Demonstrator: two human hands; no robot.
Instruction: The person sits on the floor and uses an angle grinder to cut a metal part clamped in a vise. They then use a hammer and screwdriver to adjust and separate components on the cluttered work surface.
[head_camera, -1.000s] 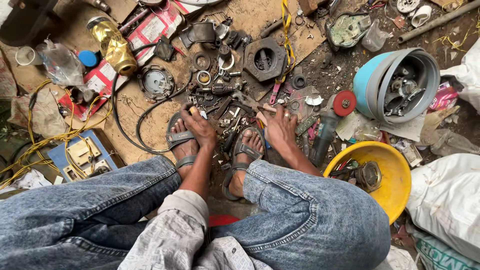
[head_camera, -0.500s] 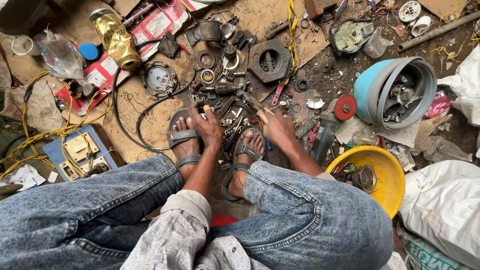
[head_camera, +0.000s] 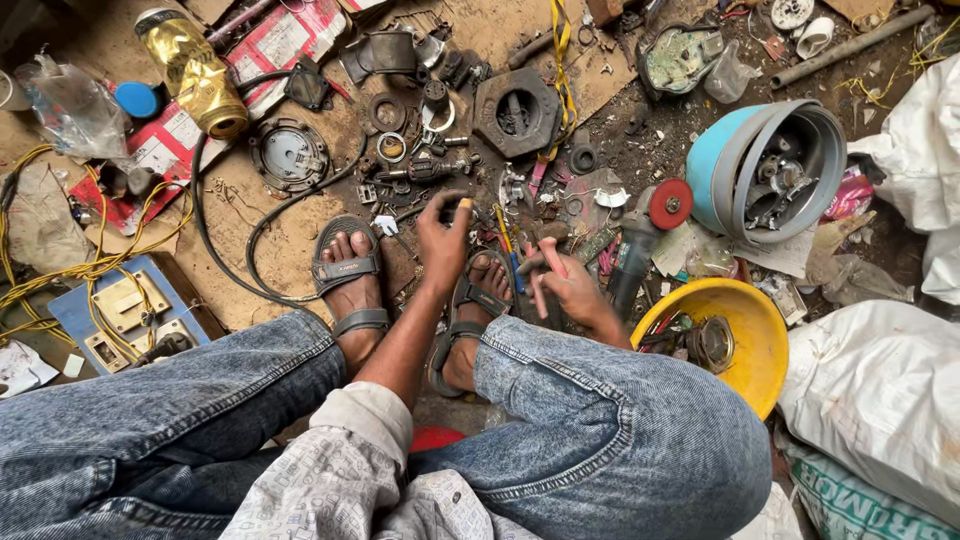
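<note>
Mostly unsorted: scrap metal parts (head_camera: 440, 160) lie strewn on the ground. Left hand (head_camera: 443, 235) pinches a small piece (head_camera: 464, 204) above the sandalled feet; right hand (head_camera: 565, 285) grips a red-handled tool (head_camera: 545, 262). Yellow bowl (head_camera: 752, 330) holds few parts.

Pretty much everything here is dull, greasy metal: the hexagonal casting (head_camera: 517, 112) and round cover (head_camera: 289, 155) look matt and rough. The yellow bowl (head_camera: 762, 345) and blue bucket (head_camera: 718, 160) are smooth plastic, scuffed. The jeans (head_camera: 620, 440) are faded denim cloth, the sandals (head_camera: 350, 280) matt rubbery grey, and the gold bottle (head_camera: 195, 70) is glossy foil-like.
</note>
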